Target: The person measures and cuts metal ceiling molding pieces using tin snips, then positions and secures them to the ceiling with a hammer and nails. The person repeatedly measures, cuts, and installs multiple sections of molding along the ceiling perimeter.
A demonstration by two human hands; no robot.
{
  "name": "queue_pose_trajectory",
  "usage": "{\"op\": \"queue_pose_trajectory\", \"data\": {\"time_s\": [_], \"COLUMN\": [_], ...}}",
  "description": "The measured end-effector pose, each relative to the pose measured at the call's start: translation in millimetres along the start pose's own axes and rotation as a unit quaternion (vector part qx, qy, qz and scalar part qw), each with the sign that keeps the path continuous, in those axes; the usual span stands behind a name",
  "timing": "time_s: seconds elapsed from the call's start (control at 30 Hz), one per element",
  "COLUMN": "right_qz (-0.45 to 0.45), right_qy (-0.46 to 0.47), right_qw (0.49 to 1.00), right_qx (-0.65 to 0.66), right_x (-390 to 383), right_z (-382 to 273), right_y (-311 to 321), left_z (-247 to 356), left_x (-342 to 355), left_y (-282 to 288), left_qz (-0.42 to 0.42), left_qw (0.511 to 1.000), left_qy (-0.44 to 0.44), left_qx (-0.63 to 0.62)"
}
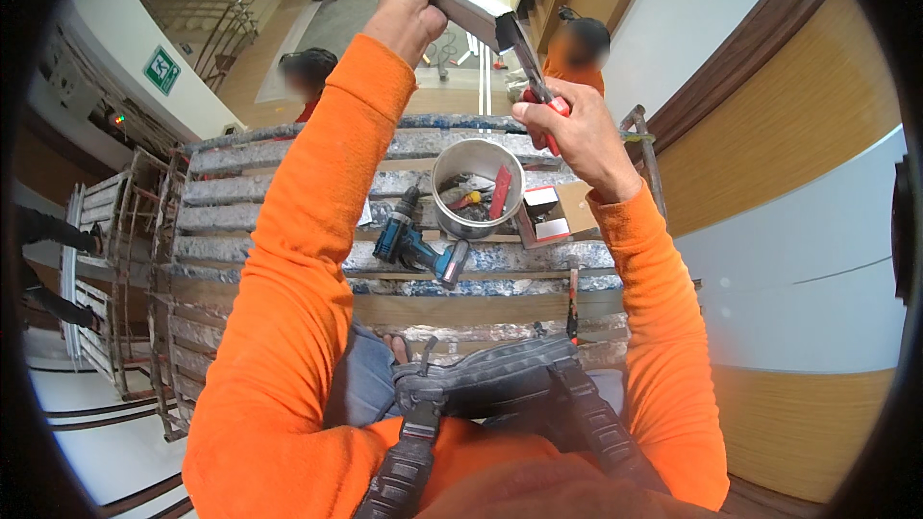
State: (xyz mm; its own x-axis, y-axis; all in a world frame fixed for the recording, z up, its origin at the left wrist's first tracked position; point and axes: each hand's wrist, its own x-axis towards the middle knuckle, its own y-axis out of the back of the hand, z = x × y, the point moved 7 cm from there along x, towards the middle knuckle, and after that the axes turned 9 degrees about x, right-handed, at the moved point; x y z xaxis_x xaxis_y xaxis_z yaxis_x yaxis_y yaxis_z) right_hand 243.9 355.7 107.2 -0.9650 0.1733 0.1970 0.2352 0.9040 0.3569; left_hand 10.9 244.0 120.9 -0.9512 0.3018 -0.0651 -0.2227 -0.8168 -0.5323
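"Where is the strip now?"

"The pale strip (471,6) is up in the air, above the far edge of the plank platform (240,190). The left hand (406,8) has its fingers closed around it, close to its left end."

"And the right hand (580,130)?"

"It is clamped on the red handles of the cutters (535,77). Their blades are at the other end of the strip, which looks dark there."

"So, is the cutting finished?"

"I would judge that it is not. The strip looks like one piece, and I do not see any cut-off part hanging from it. Whether the blades have already bitten into the edge, I cannot tell, because this place is too small and too dark."

"What is left, then?"

"In my judgement, the cut itself must be completed. The drill (413,242) lies on the platform, just beside the bucket (476,156), and no hand is on it. The open box (578,208) is at the right side of the bucket. Whether these things belong to the work on the strip, I cannot say."
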Motion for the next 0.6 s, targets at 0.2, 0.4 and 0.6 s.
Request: {"op": "queue_pose_trajectory", "data": {"time_s": [0.2, 0.4, 0.6], "right_qz": [-0.076, -0.126, -0.122], "right_qy": [-0.050, -0.097, -0.109], "right_qw": [0.983, 0.945, 0.950], "right_qx": [0.158, 0.286, 0.268], "right_x": [-4, -2, 0], "right_z": [1, 14, 34], "right_y": [-19, -27, -24], "left_z": [5, -16, -27], "left_x": [-19, 9, 15], "left_y": [1, 17, 23], "left_qz": [0.004, 0.013, 0.033], "left_qw": [0.999, 0.999, 0.999], "left_qy": [0.010, 0.037, 0.025], "left_qx": [0.037, 0.023, 0.019]}}
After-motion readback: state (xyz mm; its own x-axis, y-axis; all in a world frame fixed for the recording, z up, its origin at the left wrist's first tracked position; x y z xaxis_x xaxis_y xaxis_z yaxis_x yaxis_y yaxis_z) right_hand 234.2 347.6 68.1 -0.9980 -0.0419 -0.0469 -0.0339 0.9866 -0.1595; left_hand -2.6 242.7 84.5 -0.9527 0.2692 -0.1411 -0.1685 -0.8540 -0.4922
